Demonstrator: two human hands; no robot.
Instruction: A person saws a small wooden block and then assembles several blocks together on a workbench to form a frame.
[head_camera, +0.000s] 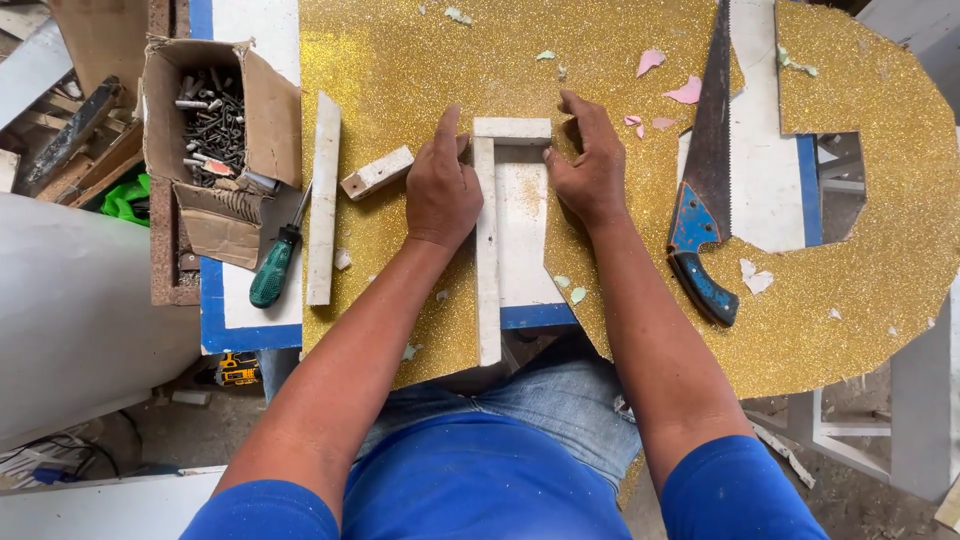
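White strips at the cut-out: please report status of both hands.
Left hand pressing long white strip. Right hand steadying short white strip at the corner. Saw lies right, clear.

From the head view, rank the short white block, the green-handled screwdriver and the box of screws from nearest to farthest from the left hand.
1. Short white block: just left of the left hand.
2. Green-handled screwdriver: farther left, beyond the long white strip.
3. Box of screws: farthest, at the table's left edge.

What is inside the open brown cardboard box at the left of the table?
The brown cardboard box holds a heap of dark metal screws and bolts. Its bottom is covered by the heap, and the folded front flap hides the near corner.
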